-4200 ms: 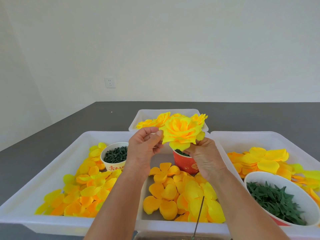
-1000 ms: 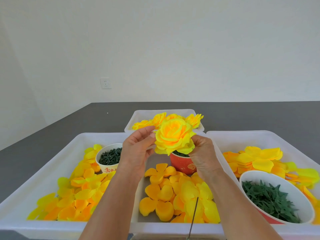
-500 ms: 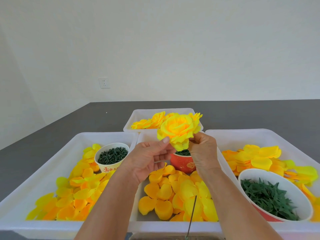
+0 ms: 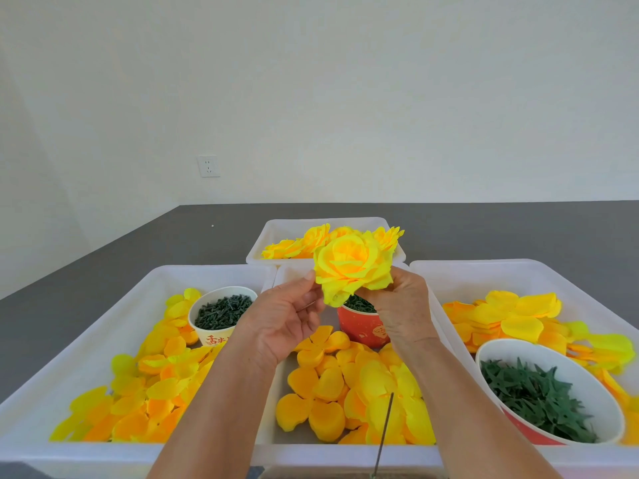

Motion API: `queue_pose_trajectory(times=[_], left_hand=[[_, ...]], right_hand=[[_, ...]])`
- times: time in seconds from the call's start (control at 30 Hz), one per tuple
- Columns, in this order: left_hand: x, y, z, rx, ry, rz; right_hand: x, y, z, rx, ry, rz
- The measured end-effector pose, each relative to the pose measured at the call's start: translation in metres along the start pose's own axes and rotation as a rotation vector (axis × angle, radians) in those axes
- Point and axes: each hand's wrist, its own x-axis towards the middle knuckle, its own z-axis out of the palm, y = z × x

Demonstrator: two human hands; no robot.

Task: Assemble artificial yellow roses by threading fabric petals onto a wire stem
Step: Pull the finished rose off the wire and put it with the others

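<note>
A finished-looking yellow fabric rose point(image 4: 352, 267) is held up over the middle tray. My right hand point(image 4: 401, 305) grips it from below and behind, fingers curled at its base. My left hand point(image 4: 287, 323) is turned palm-up on the rose's left, its thumb and fingertips pinching the lower left petals. The rose's underside and its stem are hidden by my fingers. A thin dark wire stem point(image 4: 385, 430) stands upright at the near edge. Loose yellow-orange petals point(image 4: 345, 392) fill the middle tray point(image 4: 273, 426).
The left tray point(image 4: 103, 323) holds petals and a white cup of dark green pieces point(image 4: 223, 311). A red cup point(image 4: 363, 328) stands under the rose. At right lie more petals point(image 4: 511, 316) and a bowl of green leaf parts point(image 4: 539, 399). The back tray holds finished roses point(image 4: 311, 242).
My left hand dropped from the rose's upper left side and turned palm-up to its lower left edge. The rose tilted and shifted slightly right and up; my right hand stayed at its base.
</note>
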Motion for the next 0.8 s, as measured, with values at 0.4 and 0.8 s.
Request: queue_pose_trajectory(times=[0.4,0.8], left_hand=[[0.0015,-0.0002,-0.0017,-0.038,0.009,-0.031],[-0.0015,0.0016,-0.001,-0.048,-0.093,-0.14]], right_hand=[[-0.0011,0.0007,-0.0011,-0.034,0.015,0.028],[-0.0014,-0.0031,0.0,-0.097,-0.026,0.086]])
